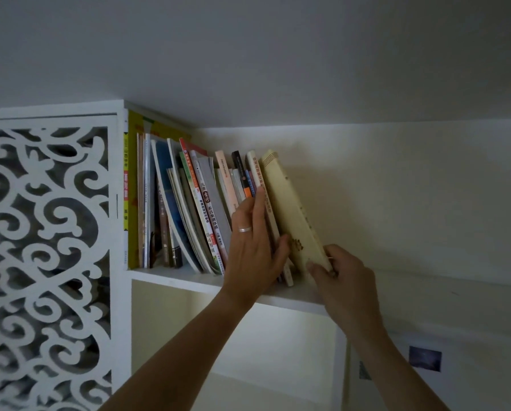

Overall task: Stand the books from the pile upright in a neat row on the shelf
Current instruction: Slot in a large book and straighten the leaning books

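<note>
Shelf [189, 280] space is lying open to the right of the cream book [289, 209], which is leaning left at the row's end. Fingers of the right hand [341, 280] are curling round its lower edge, gripping it. The left hand [252, 247] is pressing flat, fingers straight, against the leaning row of books [195, 203]. A white fretwork panel [46, 247] is bounding the left side beneath a pale ceiling [278, 54].
</note>
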Action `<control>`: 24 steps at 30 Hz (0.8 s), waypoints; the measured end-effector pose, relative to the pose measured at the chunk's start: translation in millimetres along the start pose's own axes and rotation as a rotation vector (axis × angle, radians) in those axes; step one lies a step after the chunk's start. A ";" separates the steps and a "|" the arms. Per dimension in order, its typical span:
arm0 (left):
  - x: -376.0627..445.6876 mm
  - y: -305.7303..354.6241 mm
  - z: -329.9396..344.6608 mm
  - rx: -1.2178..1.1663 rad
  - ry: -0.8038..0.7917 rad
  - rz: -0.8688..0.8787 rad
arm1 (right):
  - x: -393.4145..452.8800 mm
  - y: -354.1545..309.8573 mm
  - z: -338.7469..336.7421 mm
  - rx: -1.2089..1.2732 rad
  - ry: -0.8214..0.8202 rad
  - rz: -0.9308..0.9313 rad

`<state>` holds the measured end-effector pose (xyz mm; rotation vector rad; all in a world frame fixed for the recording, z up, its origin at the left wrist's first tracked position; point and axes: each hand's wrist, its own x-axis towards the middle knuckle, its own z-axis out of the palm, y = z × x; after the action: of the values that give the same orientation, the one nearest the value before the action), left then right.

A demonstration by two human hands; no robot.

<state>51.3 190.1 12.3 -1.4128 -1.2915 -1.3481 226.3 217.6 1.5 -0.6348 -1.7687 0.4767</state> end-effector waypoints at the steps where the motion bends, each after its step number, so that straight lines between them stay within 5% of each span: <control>1: -0.4 -0.3 -0.1 -0.005 0.000 0.001 | 0.1 -1.3 0.5 0.005 0.073 -0.024; 7: -1.4 -2.0 1.0 -0.018 0.066 0.010 | 34.4 -15.0 -20.5 -0.218 0.428 -0.264; 15: 0.5 4.5 0.7 0.180 0.110 0.158 | 67.2 -9.1 -79.0 -0.625 0.401 -0.424; 20: 7.3 18.6 9.5 0.337 -0.141 0.392 | 59.9 -13.5 -94.3 -0.593 0.267 -0.428; 24: 14.4 53.3 18.8 0.170 -0.510 0.271 | 67.8 -11.5 -92.2 -0.566 0.263 -0.453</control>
<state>106.0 200.9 29.6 -1.8009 -1.4248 -0.7014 298.3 251.8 84.4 -0.6193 -1.7218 -0.4181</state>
